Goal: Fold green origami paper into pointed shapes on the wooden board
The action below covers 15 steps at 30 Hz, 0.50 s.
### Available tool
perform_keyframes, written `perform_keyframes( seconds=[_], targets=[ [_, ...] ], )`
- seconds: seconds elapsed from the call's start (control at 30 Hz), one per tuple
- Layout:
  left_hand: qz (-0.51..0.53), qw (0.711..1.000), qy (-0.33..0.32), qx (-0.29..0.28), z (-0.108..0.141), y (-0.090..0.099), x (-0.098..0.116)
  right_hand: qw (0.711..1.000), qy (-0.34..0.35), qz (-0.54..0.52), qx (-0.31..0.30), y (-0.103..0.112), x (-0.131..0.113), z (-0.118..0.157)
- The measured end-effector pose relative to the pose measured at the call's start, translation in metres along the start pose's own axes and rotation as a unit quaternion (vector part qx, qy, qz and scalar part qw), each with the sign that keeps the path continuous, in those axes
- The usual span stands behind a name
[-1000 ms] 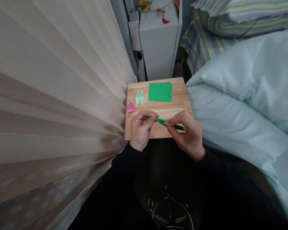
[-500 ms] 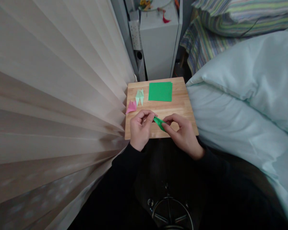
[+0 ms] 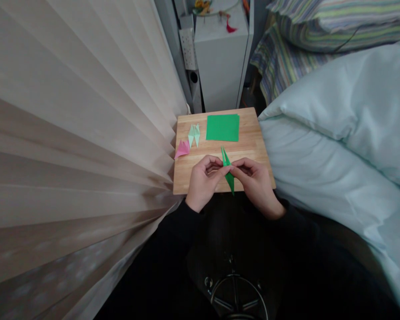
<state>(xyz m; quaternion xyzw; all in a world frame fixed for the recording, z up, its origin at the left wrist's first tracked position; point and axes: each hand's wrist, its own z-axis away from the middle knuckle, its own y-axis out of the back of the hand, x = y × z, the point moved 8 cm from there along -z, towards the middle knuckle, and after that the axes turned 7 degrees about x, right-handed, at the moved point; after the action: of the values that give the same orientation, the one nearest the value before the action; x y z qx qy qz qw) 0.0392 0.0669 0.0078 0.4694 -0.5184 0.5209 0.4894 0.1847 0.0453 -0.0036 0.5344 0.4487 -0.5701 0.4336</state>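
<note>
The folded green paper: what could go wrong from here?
The left hand and right hand pinch the folded green paper near its middle; uneven pressure might crease it crookedly. Its slim points stick out and could bend. The pink folded paper lies near the left edge of the wooden board and might be nudged off.

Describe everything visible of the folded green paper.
The folded paper is bright green, thin and slender. Two narrow points, split by a gap, form its far end; the near end tapers to one tip. Slightly slanted, it is held over the board, its tip overlapping the near edge in view. The left hand and right hand pinch its middle from both sides.
</note>
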Motion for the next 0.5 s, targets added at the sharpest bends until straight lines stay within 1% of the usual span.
perform_keyframes(
  seconds=[0.1, 0.27, 0.37, 0.5],
  targets=[
    [-0.019, 1.000, -0.008, 0.009, -0.001, 0.003, 0.003, 1.000, -0.006, 0.001, -0.013, -0.001, 0.002, 0.000],
    [-0.040, 0.999, -0.006, 0.032, 0.000, 0.009, 0.005, 0.998, -0.015, -0.005, -0.054, -0.006, 0.002, 0.001],
    [-0.038, 0.999, 0.001, 0.038, 0.001, 0.009, 0.005, 0.998, -0.009, 0.021, -0.056, -0.005, -0.001, 0.000],
    [-0.033, 0.999, 0.017, 0.032, 0.001, 0.008, 0.001, 0.996, 0.001, 0.059, -0.066, -0.004, -0.008, 0.000]
  ],
)
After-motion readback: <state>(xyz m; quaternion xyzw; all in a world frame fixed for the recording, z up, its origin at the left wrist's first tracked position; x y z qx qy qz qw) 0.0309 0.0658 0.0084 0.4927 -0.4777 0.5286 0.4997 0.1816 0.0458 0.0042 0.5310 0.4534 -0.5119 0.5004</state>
